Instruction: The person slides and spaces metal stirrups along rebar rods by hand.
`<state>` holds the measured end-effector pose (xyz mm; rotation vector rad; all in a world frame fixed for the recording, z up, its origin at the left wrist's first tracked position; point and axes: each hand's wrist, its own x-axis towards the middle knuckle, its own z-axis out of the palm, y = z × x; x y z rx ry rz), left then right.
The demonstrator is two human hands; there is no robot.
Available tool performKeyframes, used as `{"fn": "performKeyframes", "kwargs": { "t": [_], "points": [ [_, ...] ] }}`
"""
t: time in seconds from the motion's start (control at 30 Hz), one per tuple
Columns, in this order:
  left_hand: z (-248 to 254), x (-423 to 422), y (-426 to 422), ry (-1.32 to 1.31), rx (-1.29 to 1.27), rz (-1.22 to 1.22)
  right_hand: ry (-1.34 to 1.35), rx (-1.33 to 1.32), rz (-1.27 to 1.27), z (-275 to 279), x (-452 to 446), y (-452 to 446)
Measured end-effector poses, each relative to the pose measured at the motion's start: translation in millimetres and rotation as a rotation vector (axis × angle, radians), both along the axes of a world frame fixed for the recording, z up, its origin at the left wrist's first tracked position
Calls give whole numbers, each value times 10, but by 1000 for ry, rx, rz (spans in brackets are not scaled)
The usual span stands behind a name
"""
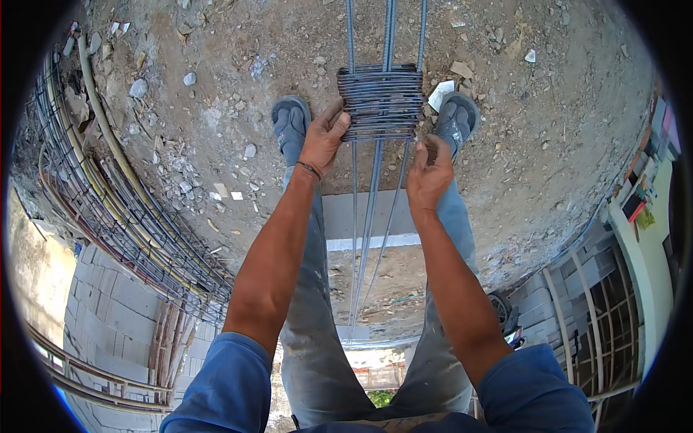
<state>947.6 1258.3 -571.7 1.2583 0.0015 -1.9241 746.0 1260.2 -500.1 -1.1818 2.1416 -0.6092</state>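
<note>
A stack of metal stirrups is lying between the hands; the left hand is clamping its left edge; the right hand is curling its fingers at the near right corner, whether gripping I cannot tell; steel rods are extending beyond both hands; shoes are flanking the stack, just past each hand.

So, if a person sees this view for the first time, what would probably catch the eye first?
Probably the stack of dark metal loops near the upper middle, with the left hand at its left edge and the right hand by its lower right corner. Next might come the long metal bars extending above and below the stack, then the metal mesh along the picture's left side.
</note>
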Motion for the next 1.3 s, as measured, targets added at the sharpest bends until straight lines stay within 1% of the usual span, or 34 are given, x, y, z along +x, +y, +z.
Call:
{"fn": "performKeyframes", "kwargs": {
  "t": [0.03, 0.1, 0.13, 0.2, 0.23, 0.3, 0.43, 0.53, 0.6, 0.63, 0.7, 0.73, 0.8, 0.83, 0.9, 0.93, 1.0, 1.03, 1.1, 1.13, 1.2, 1.3],
  "points": [
    [1, 3, 5, 0, 0, -1, 0, 0, -1, -64, -75, -121],
    [-6, -1, 31, 0, 4, 35, -114, -41, 142, -189, -222, -297],
    [-4, -9, 38, -1, 3, 36, -115, -42, 143, -232, -263, -345],
    [9, -27, 65, -26, 11, 76, -209, 9, 244, -273, -305, -406],
    [31, -26, 92, -27, 13, 78, -210, 11, 246, -261, -330, -402],
    [28, -20, 158, -30, 34, -17, -148, 11, 354, -186, -363, -433],
    [91, -76, 283, 61, 122, 50, -151, -87, 438, -65, -407, -443],
    [153, -124, 247, 33, 161, 69, -203, -32, 459, -27, -462, -472],
    [49, -148, 218, -92, 164, 56, -171, -17, 527, -26, -475, -532],
    [17, -154, 210, -92, 165, 54, -171, -15, 526, -49, -468, -553],
    [-20, -162, 192, -158, 101, 79, -100, -129, 560, -92, -444, -616],
    [-17, -148, 197, -157, 100, 79, -99, -129, 560, -105, -428, -643],
    [-33, -101, 215, -241, 21, 27, 26, -243, 606, -95, -356, -721],
    [-36, -108, 227, -242, 18, 27, 26, -246, 606, -103, -330, -736],
    [32, -128, 208, -442, -124, -43, -29, -215, 559, -147, -292, -734],
    [60, -116, 194, -441, -126, -43, -28, -216, 559, -155, -282, -716],
    [88, -77, 179, -669, -223, -145, -57, -190, 534, -145, -276, -695],
    [100, -56, 175, -668, -224, -142, -55, -191, 537, -131, -299, -691],
    [199, 5, 98, -939, -435, -287, -42, -106, 613, -103, -362, -683],
    [244, 38, 53, -939, -434, -285, -41, -107, 616, -103, -380, -683],
    [282, 83, 21, -1017, -611, -420, -80, -85, 624, -134, -430, -647],
    [317, 71, 30, -957, -566, -375, -96, -128, 632, -201, -478, -599]
  ]
}}
